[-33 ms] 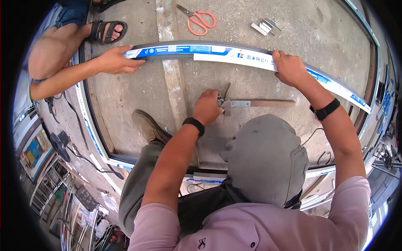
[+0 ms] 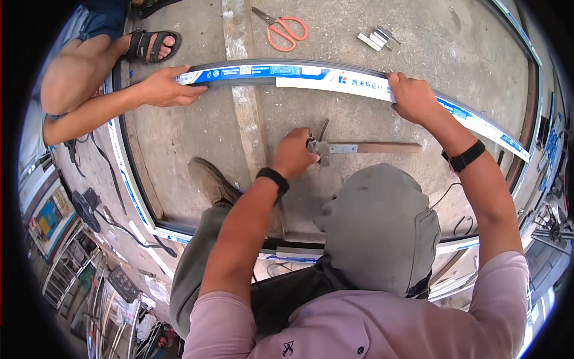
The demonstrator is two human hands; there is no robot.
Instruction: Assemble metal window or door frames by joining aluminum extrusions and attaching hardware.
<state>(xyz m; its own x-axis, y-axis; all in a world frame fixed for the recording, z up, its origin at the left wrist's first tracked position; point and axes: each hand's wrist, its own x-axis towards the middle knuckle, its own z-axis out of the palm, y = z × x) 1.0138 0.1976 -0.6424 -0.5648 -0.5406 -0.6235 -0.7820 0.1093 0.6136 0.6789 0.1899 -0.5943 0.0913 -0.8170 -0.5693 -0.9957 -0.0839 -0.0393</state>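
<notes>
My right hand (image 2: 414,99) is closed around a long window-frame profile (image 2: 287,72) with blue and white protective film, near its right part. In the middle of the floor, my left hand (image 2: 294,152) has its fingers curled round a small metal piece (image 2: 311,142), largely hidden by them. Right beside those fingertips is the head of a hammer (image 2: 388,148), which lies with its wooden handle pointing right. Another person's hand (image 2: 170,87) supports the profile's left end.
Orange-handled scissors (image 2: 287,31) and small metal brackets (image 2: 378,39) lie beyond the profile. A large filmed frame (image 2: 122,170) surrounds the work area on the floor. The other person's sandalled foot (image 2: 156,46) is at upper left. Racks of metal lengths (image 2: 63,254) stand at lower left.
My left hand and forearm have shifted slightly to the left. My right hand, the profile and the other person's hand look unmoved.
</notes>
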